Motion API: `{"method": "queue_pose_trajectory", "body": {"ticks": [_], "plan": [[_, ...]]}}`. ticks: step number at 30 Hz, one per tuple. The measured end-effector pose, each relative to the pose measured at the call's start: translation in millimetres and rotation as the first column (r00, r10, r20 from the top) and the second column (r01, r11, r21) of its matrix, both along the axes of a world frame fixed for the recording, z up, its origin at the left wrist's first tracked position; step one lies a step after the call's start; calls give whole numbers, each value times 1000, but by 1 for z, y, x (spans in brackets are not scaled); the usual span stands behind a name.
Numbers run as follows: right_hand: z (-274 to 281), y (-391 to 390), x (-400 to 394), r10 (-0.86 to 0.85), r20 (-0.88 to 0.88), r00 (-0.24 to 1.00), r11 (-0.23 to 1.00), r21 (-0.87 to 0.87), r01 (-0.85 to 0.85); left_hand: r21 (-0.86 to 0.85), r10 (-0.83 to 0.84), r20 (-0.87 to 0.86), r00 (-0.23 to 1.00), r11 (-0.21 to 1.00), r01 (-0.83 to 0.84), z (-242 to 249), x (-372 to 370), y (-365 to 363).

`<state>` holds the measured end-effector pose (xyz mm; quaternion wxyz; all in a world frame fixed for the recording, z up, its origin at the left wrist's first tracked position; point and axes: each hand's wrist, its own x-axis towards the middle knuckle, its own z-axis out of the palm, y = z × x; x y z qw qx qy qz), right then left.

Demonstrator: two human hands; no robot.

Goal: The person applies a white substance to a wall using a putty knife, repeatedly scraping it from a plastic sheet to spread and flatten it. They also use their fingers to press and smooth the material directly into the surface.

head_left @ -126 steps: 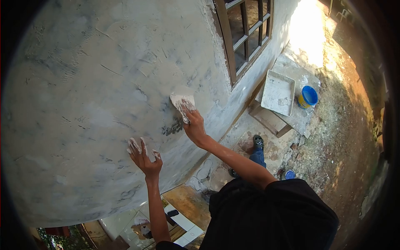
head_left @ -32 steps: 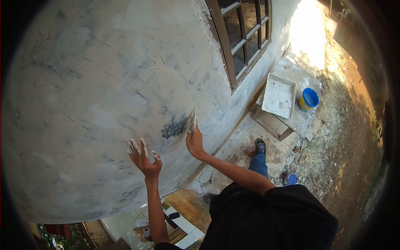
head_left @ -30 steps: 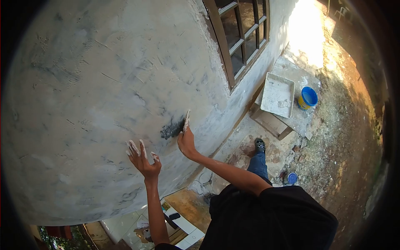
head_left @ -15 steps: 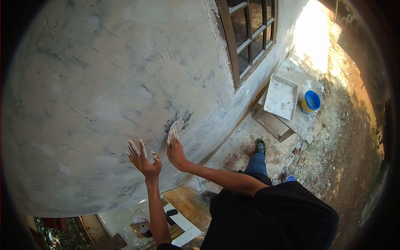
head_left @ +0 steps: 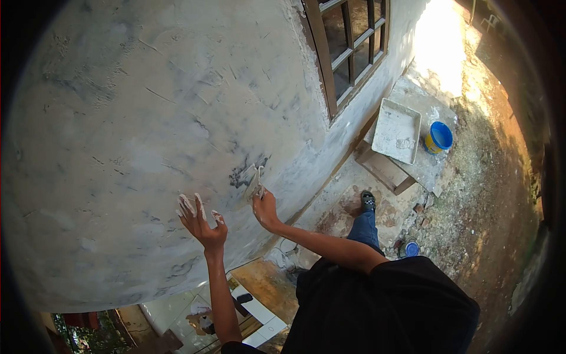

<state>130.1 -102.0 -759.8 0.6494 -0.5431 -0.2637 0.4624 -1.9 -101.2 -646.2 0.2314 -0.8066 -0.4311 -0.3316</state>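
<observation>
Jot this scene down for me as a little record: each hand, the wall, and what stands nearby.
Right hand: grips a smeared spreader; wall contact unclear
Left hand: holds nothing visible; whitish smears on its fingertips
Wall: pale, mottled, with a dark patch beside the spreader
Window: brown-framed, set in the wall
Low table: bears a tray and a blue-and-yellow bucket

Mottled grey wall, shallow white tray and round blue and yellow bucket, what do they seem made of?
Mottled grey wall: apparently plaster or filler, mostly matte; ridges and scrape marks suggest it. Shallow white tray: probably plastic, given its moulded-looking rim, though painted metal is possible; residue dulls it. Round blue and yellow bucket: likely plastic, smooth, with an evenly coloured rim.
</observation>
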Motion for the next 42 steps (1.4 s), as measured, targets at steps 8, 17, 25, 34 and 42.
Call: {"method": "queue_pose_trajectory", "body": {"ticks": [8,17,25,34,42], "plan": [[8,3,-29,-107,115,988,990,109,94,-6,11,0,1000,1000,-11,2,-9,-1],[34,-39,-15,151,91,984,971,173,-165,-15,17,-2,1000,1000,-17,2,-11,0],[-29,3,32,-141,-181,973,988,34,150,4,2,14,1000,1000,-2,5,-6,3],[7,-6,-34,-134,217,967,970,230,83,4,25,8,1000,1000,-25,3,-10,6],[0,-17,49,384,182,905,923,-44,-383,-9,17,-5,1000,1000,-17,2,-5,8]]}}
